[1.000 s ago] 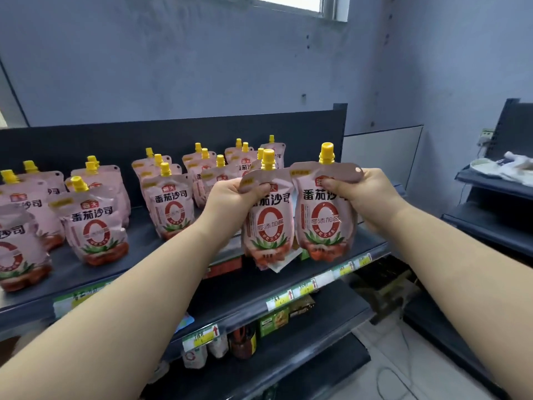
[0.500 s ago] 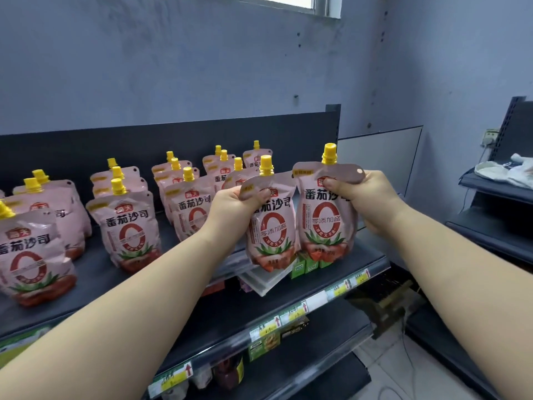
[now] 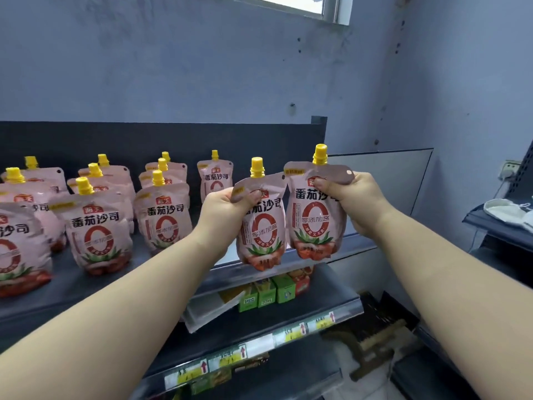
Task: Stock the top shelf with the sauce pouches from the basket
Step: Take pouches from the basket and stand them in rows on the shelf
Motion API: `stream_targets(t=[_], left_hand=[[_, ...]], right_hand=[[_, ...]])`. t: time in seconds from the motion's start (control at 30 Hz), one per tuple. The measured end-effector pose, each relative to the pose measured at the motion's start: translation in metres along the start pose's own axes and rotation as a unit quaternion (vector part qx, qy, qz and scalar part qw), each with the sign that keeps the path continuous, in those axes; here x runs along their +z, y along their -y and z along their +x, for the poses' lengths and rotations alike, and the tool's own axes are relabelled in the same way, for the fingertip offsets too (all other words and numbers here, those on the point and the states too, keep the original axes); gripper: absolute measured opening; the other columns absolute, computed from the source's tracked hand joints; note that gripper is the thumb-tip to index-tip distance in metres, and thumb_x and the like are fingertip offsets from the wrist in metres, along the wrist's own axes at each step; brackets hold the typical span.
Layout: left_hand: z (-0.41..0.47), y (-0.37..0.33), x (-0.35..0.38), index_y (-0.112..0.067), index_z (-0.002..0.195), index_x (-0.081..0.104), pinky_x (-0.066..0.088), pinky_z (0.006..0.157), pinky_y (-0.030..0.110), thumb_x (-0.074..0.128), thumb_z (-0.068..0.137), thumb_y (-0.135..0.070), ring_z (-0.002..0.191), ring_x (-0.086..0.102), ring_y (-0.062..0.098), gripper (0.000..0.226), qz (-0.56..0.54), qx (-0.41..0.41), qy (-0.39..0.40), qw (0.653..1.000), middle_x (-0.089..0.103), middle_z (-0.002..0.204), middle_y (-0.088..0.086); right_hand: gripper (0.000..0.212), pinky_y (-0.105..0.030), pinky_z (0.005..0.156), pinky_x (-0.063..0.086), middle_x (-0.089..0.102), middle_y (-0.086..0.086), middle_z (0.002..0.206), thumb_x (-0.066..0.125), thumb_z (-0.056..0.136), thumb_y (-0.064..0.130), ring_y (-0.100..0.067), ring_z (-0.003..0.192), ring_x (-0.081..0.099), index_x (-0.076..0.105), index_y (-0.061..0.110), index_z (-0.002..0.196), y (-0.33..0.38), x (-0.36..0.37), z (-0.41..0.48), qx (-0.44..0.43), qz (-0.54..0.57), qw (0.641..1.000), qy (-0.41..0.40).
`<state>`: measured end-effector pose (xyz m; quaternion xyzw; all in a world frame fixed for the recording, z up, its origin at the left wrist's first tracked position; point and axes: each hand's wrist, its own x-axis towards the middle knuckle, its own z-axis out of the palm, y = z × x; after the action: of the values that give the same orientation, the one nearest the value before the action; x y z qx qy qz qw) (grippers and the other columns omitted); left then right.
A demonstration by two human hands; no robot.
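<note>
Fingers point(image 3: 248, 199) of the left hand point(image 3: 222, 217) are curled tight on the crumpled top corner of the left pouch point(image 3: 262, 238). The right hand point(image 3: 356, 203) is clamped on the top of the right pouch point(image 3: 315, 223) in the same way, thumb in front and the rest behind. Both pouches hang upright with their yellow caps up, side by side and touching, above the front edge of the top shelf point(image 3: 69, 287) at its right end. Their bases are not yet set down on it. Rows of stocked pouches point(image 3: 98, 226) stand on the rest of the top shelf. The basket is not in view.

The main risk, as I judge it, is the landing. These pouches are soft and are held only by their tops, so the bases may meet the top shelf folded or askew, and a pouch would slump once it is let go. They are also right at the top shelf's front edge. Released there, either could tip forward and drop to the green boxes point(image 3: 265, 293) below the top shelf. Pushing them further in carries its own hazard, because a forearm or a pouch could knock over the pouches already on the top shelf.
</note>
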<state>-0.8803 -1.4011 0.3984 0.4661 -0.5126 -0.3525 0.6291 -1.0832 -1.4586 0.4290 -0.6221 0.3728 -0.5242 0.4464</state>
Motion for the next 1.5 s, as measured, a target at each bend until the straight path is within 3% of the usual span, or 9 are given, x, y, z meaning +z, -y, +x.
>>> stream_targets(t=[0.27, 0.4, 0.53, 0.73, 0.97, 1.13, 1.3, 1.5], left_hand=[[0.02, 0.032, 0.035, -0.016, 0.088, 0.068, 0.058, 0.067, 0.027, 0.06, 0.089, -0.019, 0.08, 0.073, 0.017, 0.008, -0.015, -0.011, -0.046, 0.999, 0.075, 0.086, 0.002], [0.039, 0.034, 0.031, -0.016, 0.087, 0.069, 0.057, 0.062, 0.024, 0.061, 0.089, -0.018, 0.077, 0.073, 0.015, 0.009, -0.003, -0.013, -0.047, 0.999, 0.076, 0.084, 0.0], [0.064, 0.038, 0.016, -0.022, 0.086, 0.068, 0.056, 0.06, 0.021, 0.059, 0.09, -0.024, 0.076, 0.072, 0.012, 0.01, 0.052, 0.001, -0.06, 0.997, 0.075, 0.083, -0.006], [0.095, 0.047, -0.003, -0.022, 0.091, 0.068, 0.058, 0.075, 0.037, 0.058, 0.091, -0.026, 0.087, 0.07, 0.021, 0.012, 0.096, -0.002, -0.077, 0.992, 0.074, 0.092, 0.0], [0.106, 0.058, -0.016, -0.028, 0.084, 0.07, 0.058, 0.073, 0.033, 0.06, 0.089, -0.023, 0.084, 0.071, 0.016, 0.012, 0.1, -0.014, -0.086, 0.991, 0.076, 0.086, -0.005], [0.108, 0.063, -0.02, -0.022, 0.092, 0.071, 0.059, 0.072, 0.049, 0.061, 0.088, -0.023, 0.086, 0.071, 0.021, 0.011, 0.125, -0.024, -0.103, 0.986, 0.076, 0.09, -0.002], [0.111, 0.061, -0.014, -0.026, 0.086, 0.071, 0.059, 0.072, 0.028, 0.061, 0.087, -0.02, 0.081, 0.072, 0.012, 0.011, 0.131, -0.017, -0.106, 0.986, 0.076, 0.085, -0.007], [0.107, 0.064, -0.009, -0.026, 0.083, 0.071, 0.054, 0.066, 0.017, 0.063, 0.086, -0.015, 0.081, 0.071, 0.009, 0.013, 0.125, 0.003, -0.117, 0.985, 0.075, 0.08, -0.008]], right_hand=[[0.006, -0.039, 0.07, 0.058, 0.073, -0.009, 0.089, 0.068, 0.083, 0.015, -0.027, 0.08, 0.071, 0.066, 0.012, 0.087, -0.045, -0.028, 0.06, 0.042, 0.038, 0.998, -0.013], [0.002, -0.041, 0.072, 0.057, 0.073, -0.004, 0.086, 0.068, 0.085, 0.018, -0.027, 0.08, 0.07, 0.067, 0.017, 0.083, -0.06, -0.014, 0.094, 0.032, 0.049, 0.998, -0.027], [0.003, -0.037, 0.065, 0.058, 0.073, -0.001, 0.08, 0.068, 0.085, 0.018, -0.023, 0.073, 0.071, 0.067, 0.016, 0.083, -0.069, 0.009, 0.123, 0.026, 0.068, 0.997, -0.011], [0.005, -0.042, 0.069, 0.059, 0.073, -0.011, 0.087, 0.069, 0.083, 0.015, -0.03, 0.078, 0.071, 0.068, 0.012, 0.087, -0.076, 0.049, 0.165, 0.006, 0.089, 0.995, 0.041], [0.002, -0.041, 0.07, 0.059, 0.072, -0.01, 0.084, 0.067, 0.085, 0.011, -0.026, 0.076, 0.07, 0.067, 0.009, 0.083, -0.096, 0.095, 0.205, 0.009, 0.083, 0.989, 0.121], [0.008, -0.039, 0.07, 0.059, 0.073, -0.01, 0.087, 0.065, 0.086, 0.013, -0.025, 0.078, 0.071, 0.068, 0.006, 0.089, -0.106, 0.12, 0.23, 0.03, 0.08, 0.98, 0.182], [0.009, -0.044, 0.075, 0.058, 0.073, -0.01, 0.09, 0.068, 0.084, 0.017, -0.029, 0.084, 0.071, 0.069, 0.01, 0.089, -0.115, 0.144, 0.252, 0.057, 0.077, 0.968, 0.23], [0.002, -0.046, 0.081, 0.055, 0.07, -0.006, 0.079, 0.072, 0.081, 0.013, -0.029, 0.08, 0.068, 0.07, 0.012, 0.081, -0.136, 0.167, 0.26, 0.083, 0.079, 0.949, 0.295]])
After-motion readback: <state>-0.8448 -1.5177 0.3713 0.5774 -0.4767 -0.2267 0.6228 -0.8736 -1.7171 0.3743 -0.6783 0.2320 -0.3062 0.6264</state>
